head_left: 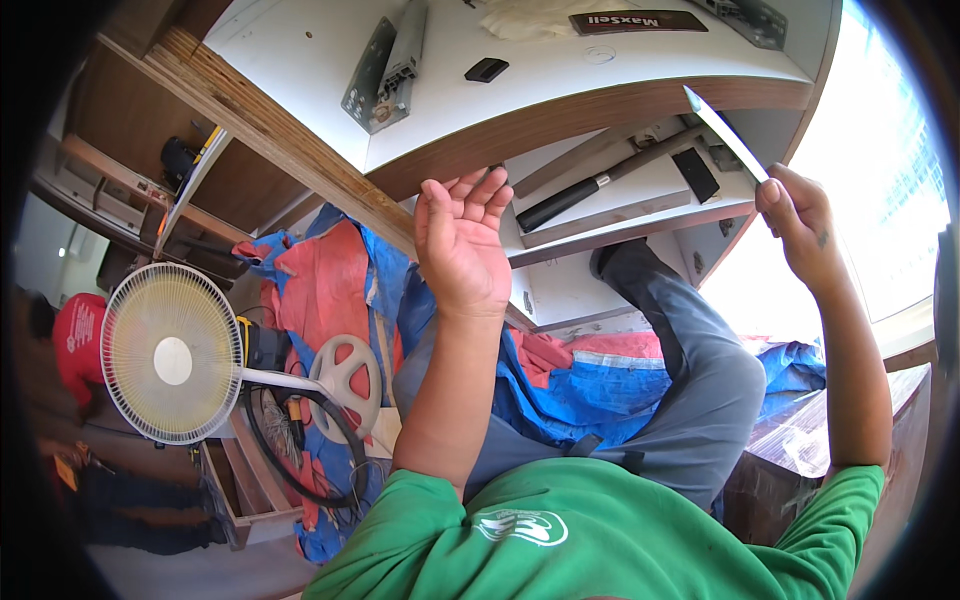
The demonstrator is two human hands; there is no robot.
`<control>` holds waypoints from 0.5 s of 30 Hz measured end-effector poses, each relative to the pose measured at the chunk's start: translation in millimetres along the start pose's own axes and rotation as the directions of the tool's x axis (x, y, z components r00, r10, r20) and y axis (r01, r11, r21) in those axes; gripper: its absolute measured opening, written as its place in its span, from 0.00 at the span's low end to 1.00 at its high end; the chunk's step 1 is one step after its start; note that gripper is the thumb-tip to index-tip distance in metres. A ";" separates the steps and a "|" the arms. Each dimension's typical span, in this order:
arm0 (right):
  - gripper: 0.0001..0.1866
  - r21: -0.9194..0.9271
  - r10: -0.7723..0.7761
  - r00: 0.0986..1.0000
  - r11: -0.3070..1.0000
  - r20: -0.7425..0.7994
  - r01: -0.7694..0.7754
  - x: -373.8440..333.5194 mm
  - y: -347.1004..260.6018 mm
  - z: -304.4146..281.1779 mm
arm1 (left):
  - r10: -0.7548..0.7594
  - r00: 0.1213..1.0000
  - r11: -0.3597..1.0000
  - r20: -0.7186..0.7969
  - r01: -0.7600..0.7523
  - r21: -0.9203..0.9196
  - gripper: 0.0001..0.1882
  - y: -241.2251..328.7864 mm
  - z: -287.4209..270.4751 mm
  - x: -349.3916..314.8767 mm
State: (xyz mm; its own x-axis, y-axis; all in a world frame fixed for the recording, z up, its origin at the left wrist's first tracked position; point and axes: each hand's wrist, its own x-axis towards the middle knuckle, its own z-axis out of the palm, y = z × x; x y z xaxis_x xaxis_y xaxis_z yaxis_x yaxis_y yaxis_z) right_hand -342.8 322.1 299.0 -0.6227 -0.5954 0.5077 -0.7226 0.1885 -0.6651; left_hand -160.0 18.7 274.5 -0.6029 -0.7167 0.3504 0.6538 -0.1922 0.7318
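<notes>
My left hand (465, 240) is raised, palm up, with its fingers loosely curled and apart, close below the brown wooden edge (600, 118) of a white shelf. A small dark patch shows by its fingertips; I cannot make out what it is. On the right, my right hand (798, 215) grips a thin, flat, pale strip (722, 130) with a pointed end, which slants up toward the shelf's right end. Between the hands, a tool with a black grip (560, 205) and a long shaft lies in the lower compartment, beside a black rectangular piece (696, 176).
The upper shelf holds metal slide fittings (388, 75), a small black piece (487, 69) and a dark printed strip (638, 22). At left stand a white fan (173, 352) and a person in red (80, 340). Blue-and-red tarpaulin (590, 395) lies around my legs.
</notes>
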 end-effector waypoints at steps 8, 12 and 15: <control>0.33 -0.017 -0.002 1.000 1.000 0.006 0.002 0.1 2.5 1.4 | -0.035 0.999 0.995 -0.038 0.032 -0.091 0.25 3.4 0.3 0.7; 0.34 -0.009 -0.009 1.000 1.000 -0.004 0.009 2.6 2.9 3.2 | -0.041 0.999 0.994 -0.007 0.041 -0.102 0.26 -1.0 2.8 6.2; 0.34 -0.008 -0.017 1.000 1.000 0.010 0.017 1.8 1.4 5.3 | -0.041 0.999 0.997 -0.014 0.040 -0.064 0.26 -2.6 3.8 6.7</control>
State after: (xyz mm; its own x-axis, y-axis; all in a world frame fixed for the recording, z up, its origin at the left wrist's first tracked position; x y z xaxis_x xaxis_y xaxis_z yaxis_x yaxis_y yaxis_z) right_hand -343.3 317.1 296.1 -0.6071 -0.6064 0.5136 -0.7357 0.1847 -0.6516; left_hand -167.5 16.9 277.1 -0.6230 -0.7174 0.3119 0.6568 -0.2631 0.7067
